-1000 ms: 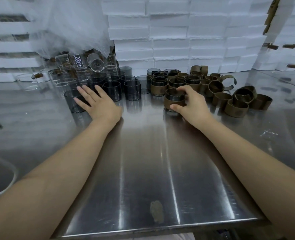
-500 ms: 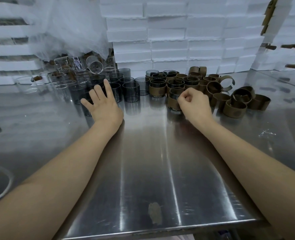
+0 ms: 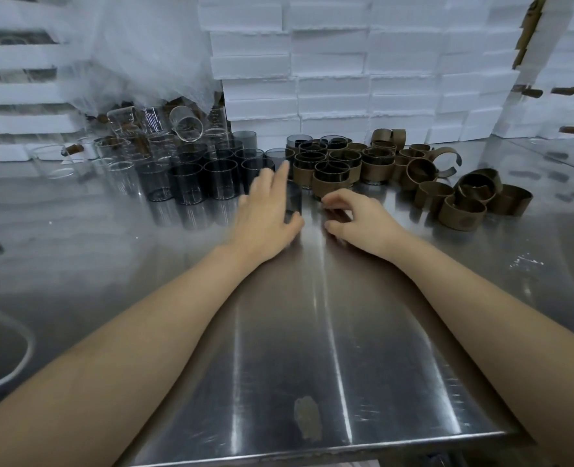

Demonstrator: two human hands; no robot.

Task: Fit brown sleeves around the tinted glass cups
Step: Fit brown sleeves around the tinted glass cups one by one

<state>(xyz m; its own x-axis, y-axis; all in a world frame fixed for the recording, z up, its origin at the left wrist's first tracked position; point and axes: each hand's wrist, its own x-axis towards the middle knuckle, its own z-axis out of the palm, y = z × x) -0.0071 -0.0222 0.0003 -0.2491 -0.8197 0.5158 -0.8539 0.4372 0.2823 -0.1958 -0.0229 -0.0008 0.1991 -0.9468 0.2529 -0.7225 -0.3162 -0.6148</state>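
Head view: I count a cluster of sleeved cups (image 3: 332, 170) finished at the back of the steel surface (image 3: 312, 332), while bare tinted cups (image 3: 204, 180) and loose brown sleeves (image 3: 460, 203) remain. My left hand (image 3: 265, 214) is clamped on one tinted cup (image 3: 293, 202), upright and blurred. My right hand (image 3: 356, 217) hovers just beside it, fingers curled apart and empty, sleeves lying further right.

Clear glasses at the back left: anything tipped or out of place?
Yes. One clear glass lies on its side atop the upright ones, mouth facing the camera. Also, one brown sleeve has sprung open, unlike the closed rings nearby.
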